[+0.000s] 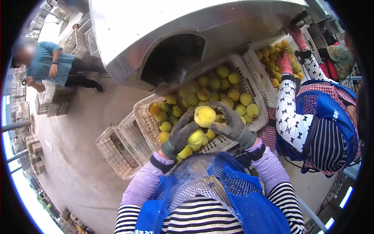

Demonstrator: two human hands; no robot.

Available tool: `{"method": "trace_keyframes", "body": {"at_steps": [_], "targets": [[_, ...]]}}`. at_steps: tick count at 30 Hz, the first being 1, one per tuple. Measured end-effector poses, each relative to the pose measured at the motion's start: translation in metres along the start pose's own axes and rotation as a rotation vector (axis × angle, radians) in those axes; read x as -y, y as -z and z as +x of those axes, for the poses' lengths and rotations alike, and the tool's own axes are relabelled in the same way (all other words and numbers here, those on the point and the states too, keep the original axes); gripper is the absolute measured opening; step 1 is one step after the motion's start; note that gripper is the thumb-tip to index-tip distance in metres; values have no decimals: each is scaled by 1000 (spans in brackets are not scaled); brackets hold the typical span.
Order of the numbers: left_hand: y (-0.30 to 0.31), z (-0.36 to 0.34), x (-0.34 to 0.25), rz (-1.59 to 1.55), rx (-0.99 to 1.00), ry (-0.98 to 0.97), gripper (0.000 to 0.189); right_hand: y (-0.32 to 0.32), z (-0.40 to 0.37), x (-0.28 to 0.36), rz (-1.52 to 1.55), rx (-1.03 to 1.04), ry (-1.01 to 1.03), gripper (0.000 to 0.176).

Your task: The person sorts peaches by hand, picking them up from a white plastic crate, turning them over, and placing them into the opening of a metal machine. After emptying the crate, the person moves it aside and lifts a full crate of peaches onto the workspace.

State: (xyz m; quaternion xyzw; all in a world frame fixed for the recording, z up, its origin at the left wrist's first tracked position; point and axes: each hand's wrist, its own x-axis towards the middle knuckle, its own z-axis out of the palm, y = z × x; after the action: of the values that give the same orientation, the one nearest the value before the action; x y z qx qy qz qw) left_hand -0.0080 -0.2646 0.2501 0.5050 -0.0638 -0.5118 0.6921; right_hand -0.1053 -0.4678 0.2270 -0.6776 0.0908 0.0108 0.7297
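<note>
the gloved left hand (180, 133) and right hand (236, 128) grip one yellow fruit (205, 116) between them, above the crate (143, 121)'s near part; probably light, firm yet easily bruised, best cupped gently around its sides.

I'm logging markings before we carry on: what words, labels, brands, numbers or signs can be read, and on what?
Nothing reads with certainty.
Wearer's blue apron: white characters, cut off by the picture edge.
Co-worker's blue apron: small white marks, too blurred to read.
Metal housing and middle crate: no lettering I can make out.
</note>
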Motion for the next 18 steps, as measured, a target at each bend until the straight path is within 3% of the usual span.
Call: {"method": "trace_keyframes", "body": {"at_steps": [3,4,7,10,14,17,18], "targets": [[10,-11,7,187,-100,-189,52,-5,4,29,-275,1,106,73],[16,-7,7,563,-90,-404,51,-13,5,33,-265,-22,166,76],[9,-14,-2,243,-156,-206,50,-34,12,30,-629,-199,396,80],[20,-10,-11,547,-269,-411,49,-42,30,34,-629,-266,384,80],[18,-19,-15,7,-505,-348,46,-55,72,36,-822,-381,454,77],[37,-34,-8,-52,-490,-321,45,-72,117,32,-952,-436,418,67],[39,-38,-6,141,-534,-405,47,-78,132,29,-938,-415,375,65]]}}
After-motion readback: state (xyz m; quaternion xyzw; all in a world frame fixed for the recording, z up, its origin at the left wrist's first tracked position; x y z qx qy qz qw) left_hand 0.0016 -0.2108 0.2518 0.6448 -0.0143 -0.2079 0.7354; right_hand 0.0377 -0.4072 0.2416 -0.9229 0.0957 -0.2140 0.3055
